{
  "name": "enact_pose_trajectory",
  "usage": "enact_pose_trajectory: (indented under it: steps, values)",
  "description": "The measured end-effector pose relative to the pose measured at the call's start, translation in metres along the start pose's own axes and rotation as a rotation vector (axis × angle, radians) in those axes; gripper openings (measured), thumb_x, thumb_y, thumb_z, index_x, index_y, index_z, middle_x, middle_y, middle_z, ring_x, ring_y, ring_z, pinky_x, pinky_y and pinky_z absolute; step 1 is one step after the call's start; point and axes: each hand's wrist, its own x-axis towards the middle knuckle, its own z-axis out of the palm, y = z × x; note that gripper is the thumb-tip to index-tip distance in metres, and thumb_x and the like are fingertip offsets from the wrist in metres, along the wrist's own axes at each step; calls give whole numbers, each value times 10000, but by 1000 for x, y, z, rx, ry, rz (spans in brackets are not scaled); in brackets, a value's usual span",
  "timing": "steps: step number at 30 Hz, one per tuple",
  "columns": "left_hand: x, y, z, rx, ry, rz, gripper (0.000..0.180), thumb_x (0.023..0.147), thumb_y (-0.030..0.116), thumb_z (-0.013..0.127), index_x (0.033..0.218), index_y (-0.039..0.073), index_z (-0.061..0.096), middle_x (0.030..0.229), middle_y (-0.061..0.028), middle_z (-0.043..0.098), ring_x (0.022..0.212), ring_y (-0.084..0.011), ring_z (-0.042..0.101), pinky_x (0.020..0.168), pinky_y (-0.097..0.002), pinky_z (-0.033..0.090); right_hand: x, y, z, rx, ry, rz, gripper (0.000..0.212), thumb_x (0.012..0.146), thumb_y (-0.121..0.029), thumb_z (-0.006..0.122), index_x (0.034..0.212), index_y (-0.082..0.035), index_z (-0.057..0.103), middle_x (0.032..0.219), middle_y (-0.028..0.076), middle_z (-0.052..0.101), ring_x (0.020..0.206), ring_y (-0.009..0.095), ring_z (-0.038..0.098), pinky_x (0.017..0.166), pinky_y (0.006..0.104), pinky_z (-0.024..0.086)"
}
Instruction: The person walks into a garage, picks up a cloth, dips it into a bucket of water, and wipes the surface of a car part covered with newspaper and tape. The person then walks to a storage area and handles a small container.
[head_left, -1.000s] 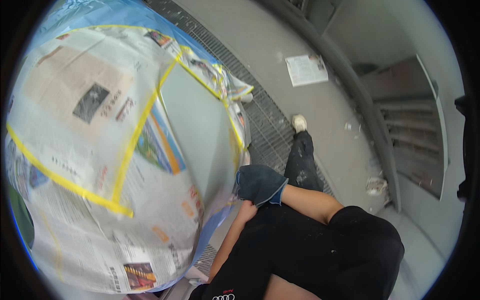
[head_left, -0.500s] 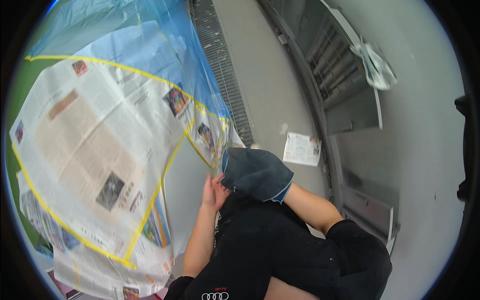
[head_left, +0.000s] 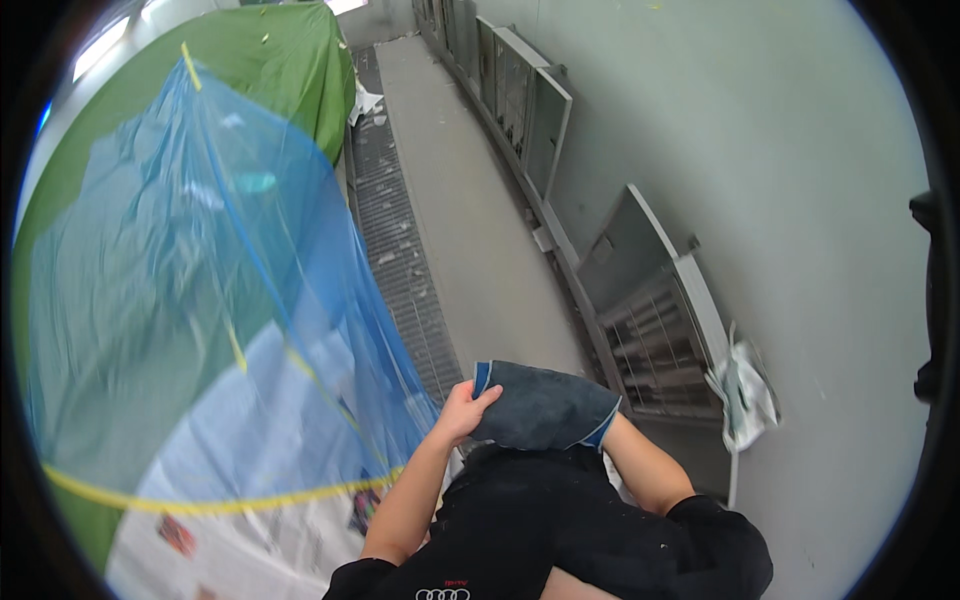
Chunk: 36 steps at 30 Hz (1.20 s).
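A dark grey cloth (head_left: 545, 405) with blue at its edges is spread in front of my body, shaped like a sleeve or pouch. My left hand (head_left: 464, 411) grips its left end, the thumb lying on top near the blue edge. My right forearm (head_left: 648, 460) runs into the cloth's right end. The right hand itself is hidden by the cloth, so its fingers do not show.
On the left, a large form is covered by green sheeting (head_left: 270, 45), blue translucent film (head_left: 240, 220), newspaper (head_left: 260, 540) and yellow tape (head_left: 230, 502). A floor grating (head_left: 405, 270) runs beside it. Tilted panels (head_left: 640, 245) and a hanging white cloth (head_left: 745, 400) line the right wall.
My left hand has gone from open beside the cloth to gripping its left end. The cloth now sits lower in view and is stretched wider. The view has swung up along the walkway.
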Motion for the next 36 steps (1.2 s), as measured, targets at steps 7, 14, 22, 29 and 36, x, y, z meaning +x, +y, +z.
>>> enact_pose_trajectory:
  steps: [7,14,22,29,36]
  values:
    - [195,145,-69,26,79,79,258,995,211,686,1116,-16,686,955,-27,729,836,-82,656,722,-270,535,196,46,-176,775,582,463,561,1108,-460,315,1427,-50,526,1247,142,677,1135,257,653,916,433,563]
    - [350,302,-157,-23,267,147,263,958,108,707,1198,16,652,1018,-19,708,902,-102,661,800,-281,553,495,-91,-239,524,353,540,724,1051,-595,415,1603,-136,321,1612,196,351,1484,347,349,1185,543,315]
    - [580,446,-226,92,107,478,495,902,123,751,1319,0,514,1107,-68,637,1012,-136,601,911,-303,495,769,-180,-350,763,196,479,511,1030,-585,478,1141,-130,684,1069,51,717,950,209,680,866,390,560]
    - [772,630,-298,392,11,422,394,868,156,778,1171,-11,588,1017,-75,652,914,-126,604,836,-320,526,918,-262,-503,489,677,368,459,1022,-536,514,1043,-110,684,1061,99,715,973,234,694,887,390,575]
    - [963,783,-357,598,-802,354,621,970,335,698,1420,-50,513,1179,-181,662,1022,-231,706,895,-337,548,1078,-302,-644,962,631,184,468,1062,-488,444,1202,-85,639,1216,111,680,1126,237,650,1003,383,525]
